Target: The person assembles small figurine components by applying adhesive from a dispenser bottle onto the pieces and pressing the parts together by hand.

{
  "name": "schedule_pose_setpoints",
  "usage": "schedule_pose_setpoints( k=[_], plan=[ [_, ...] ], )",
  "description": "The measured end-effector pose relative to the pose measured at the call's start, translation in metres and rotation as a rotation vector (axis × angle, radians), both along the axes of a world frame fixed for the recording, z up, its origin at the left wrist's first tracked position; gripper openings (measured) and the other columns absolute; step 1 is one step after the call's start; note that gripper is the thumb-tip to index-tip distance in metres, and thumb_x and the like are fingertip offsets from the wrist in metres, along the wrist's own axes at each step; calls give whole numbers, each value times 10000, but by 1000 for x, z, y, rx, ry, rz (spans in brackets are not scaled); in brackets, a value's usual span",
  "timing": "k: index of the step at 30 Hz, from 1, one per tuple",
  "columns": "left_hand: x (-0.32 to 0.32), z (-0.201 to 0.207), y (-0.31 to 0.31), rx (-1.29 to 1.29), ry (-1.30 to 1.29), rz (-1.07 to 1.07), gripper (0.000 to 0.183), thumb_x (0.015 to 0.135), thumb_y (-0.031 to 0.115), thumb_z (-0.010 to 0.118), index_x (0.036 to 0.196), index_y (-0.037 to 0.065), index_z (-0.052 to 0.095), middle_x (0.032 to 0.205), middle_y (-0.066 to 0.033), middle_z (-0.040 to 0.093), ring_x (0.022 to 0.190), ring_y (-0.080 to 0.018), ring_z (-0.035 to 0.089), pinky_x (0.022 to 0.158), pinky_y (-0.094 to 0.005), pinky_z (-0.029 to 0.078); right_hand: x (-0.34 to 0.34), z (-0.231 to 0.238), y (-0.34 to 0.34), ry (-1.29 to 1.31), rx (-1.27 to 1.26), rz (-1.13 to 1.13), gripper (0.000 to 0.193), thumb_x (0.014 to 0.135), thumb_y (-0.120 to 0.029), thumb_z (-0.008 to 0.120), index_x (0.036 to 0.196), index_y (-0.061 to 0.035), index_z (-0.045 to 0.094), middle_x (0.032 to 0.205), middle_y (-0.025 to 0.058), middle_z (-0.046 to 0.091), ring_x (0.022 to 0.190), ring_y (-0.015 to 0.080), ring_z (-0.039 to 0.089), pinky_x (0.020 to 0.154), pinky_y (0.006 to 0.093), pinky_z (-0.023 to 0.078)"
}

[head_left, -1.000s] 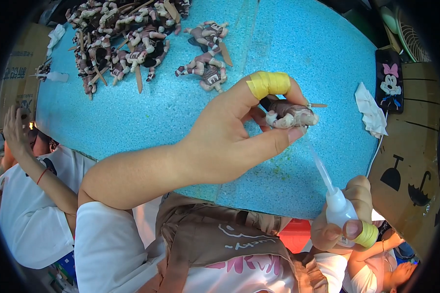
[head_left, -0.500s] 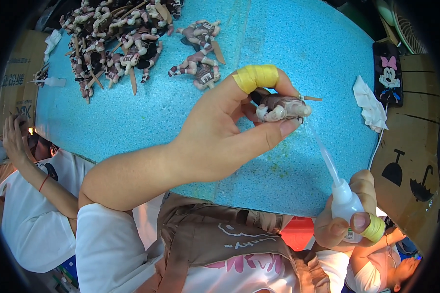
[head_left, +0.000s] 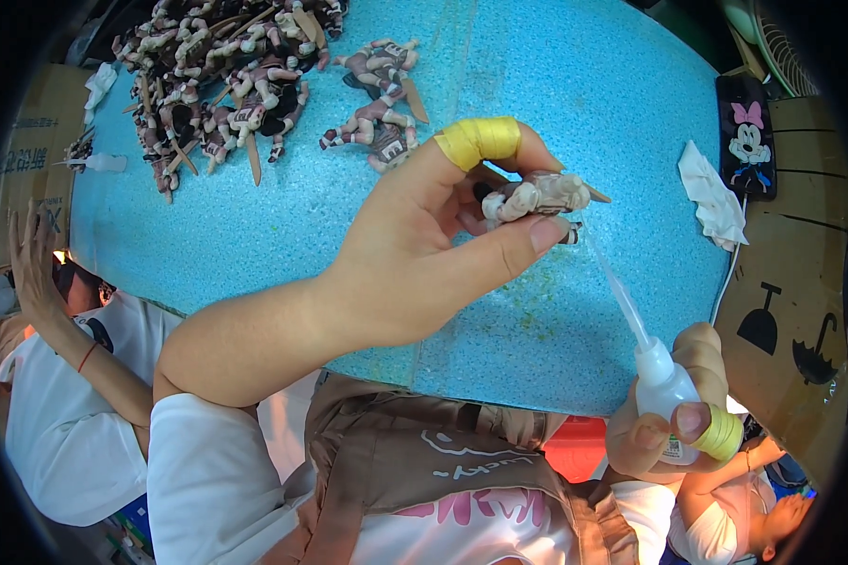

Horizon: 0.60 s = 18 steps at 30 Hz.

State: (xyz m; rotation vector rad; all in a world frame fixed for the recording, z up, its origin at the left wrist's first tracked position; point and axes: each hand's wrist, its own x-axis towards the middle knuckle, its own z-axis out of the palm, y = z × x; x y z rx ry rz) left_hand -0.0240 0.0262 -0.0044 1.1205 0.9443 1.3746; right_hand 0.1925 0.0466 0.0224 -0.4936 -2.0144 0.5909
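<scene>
Between the thumb and fingers of my left hand (head_left: 424, 235) is a small painted figurine (head_left: 542, 196), brown and cream, with a thin brown point sticking out at its right. Yellow tape wraps my left index finger. Lower right, my right hand (head_left: 674, 414) closes around a white squeeze bottle (head_left: 667, 381), its thumb wrapped in yellow tape too. The bottle's long clear nozzle (head_left: 622, 294) points up toward the figurine; its thin tip ends just below and right of it, and I cannot tell whether they touch.
Many similar figurines (head_left: 221, 89) lie heaped at the far left of the blue table (head_left: 556, 85), with two more (head_left: 377, 132) beside the heap. A crumpled tissue (head_left: 711, 196) and a dark phone (head_left: 747, 141) are at right. Another person's hand (head_left: 36, 259) is at left.
My left hand has shifted slightly left and turned the figurine in its fingers. The bottle in my right hand has barely moved. The other person's hand at left has opened out.
</scene>
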Motion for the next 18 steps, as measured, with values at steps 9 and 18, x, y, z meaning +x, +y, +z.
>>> schedule_pose_setpoints(
  k=[9,18],
  plan=[
    [2,0,0,-9,-41,-16,361,813,7,592,1132,52,428,1019,-81,547,911,-135,548,803,-277,450,-1,0,-3,2,-13,-61,296,712,-221,698,904,-175,478,568,-29,468,434,108,345,421,270,212],
    [5,-1,-1,-26,-67,-32,382,810,11,603,1141,53,416,1004,-79,555,890,-130,559,765,-260,459,-10,2,-2,28,-7,-103,226,728,-250,693,836,-185,505,488,-37,400,378,105,283,398,262,199]
  ],
)
